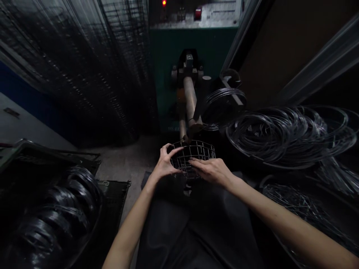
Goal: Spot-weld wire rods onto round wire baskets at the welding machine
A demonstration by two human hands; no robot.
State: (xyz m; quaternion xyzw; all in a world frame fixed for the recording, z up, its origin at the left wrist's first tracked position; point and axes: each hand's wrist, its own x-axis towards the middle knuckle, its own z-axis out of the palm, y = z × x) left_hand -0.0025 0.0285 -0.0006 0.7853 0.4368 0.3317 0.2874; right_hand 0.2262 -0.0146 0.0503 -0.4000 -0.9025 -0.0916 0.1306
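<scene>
A round wire basket (200, 150) made of thin metal rods sits between my hands, just above my lap. My left hand (167, 161) grips its left side, thumb and fingers spread around the rim and wall. My right hand (210, 169) lies against the near side with its fingers stretched together over the wires; whether they pinch a wire I cannot make out. Right behind the basket are the ends of two metal arms (191, 99) of a green machine (165, 48), one above the other. The basket's far edge reaches the lower arm's tip.
Wire rings (269, 130) are heaped in a tub at the right, above a bin of short wire rods (291, 201). More rings (224, 97) hang beside the machine arms. Bundled wire coils (64, 209) fill a crate at the lower left. Stacked wire mesh (84, 67) stands at the back left.
</scene>
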